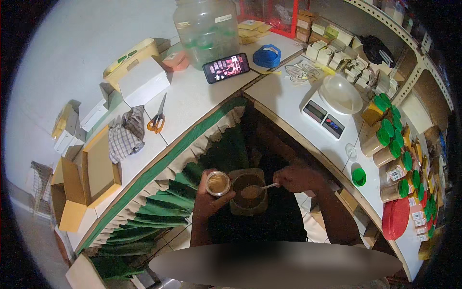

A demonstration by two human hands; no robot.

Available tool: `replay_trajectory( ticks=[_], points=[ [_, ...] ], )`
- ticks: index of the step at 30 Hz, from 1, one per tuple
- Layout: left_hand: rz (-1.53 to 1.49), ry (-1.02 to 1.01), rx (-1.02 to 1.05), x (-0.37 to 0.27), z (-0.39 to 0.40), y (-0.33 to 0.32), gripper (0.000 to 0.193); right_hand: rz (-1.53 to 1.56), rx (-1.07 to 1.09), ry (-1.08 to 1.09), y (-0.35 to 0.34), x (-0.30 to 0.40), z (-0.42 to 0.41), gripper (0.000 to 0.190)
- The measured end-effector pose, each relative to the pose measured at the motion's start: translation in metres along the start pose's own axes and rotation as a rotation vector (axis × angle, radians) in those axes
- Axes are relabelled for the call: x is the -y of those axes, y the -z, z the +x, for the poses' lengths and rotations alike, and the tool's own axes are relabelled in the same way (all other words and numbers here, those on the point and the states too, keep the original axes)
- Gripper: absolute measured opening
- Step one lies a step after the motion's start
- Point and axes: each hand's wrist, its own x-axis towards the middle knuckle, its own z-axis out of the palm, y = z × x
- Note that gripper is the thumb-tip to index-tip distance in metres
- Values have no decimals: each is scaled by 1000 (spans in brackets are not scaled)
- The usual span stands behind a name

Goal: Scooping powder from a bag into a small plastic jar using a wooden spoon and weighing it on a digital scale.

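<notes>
My left hand point(213, 202) holds a small clear jar point(218, 183), its mouth facing up and brownish powder visible in it. In my right hand point(297, 179) is a metal spoon point(269, 186), its bowl heaped with brown powder point(251, 192). The spoon's bowl is over a squarish, wide-mouthed container point(249, 211) with brown contents, at my lap between both hands. On the right counter are a green lid point(358, 176), a clear round disc point(351, 152) and a digital kitchen scale point(323, 119) bearing a translucent bowl point(341, 94).
Green-lidded jars point(391, 155) and a red lid point(396, 218) line the right counter. Orange-handled scissors point(156, 123), a checked cloth point(126, 135), an open cardboard box point(86, 180), a phone point(226, 68) and a large clear jar point(207, 32) are on the left one. A green curtain point(162, 213) hangs below.
</notes>
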Motion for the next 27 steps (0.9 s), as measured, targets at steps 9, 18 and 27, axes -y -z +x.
replay_trajectory(
  ticks=[9, 18, 27],
  points=[
    [71, -12, 36, 4, 1, -1, 64, -84, -131, 144, 65, 39, -19, 13],
    [217, -20, 48, -8, 1, -7, 63, -108, -94, 205, 109, 71, -26, 12],
    [254, 40, 120, -15, 9, -25, 66, -148, -122, 197, 115, 94, -18, 13]
  ],
)
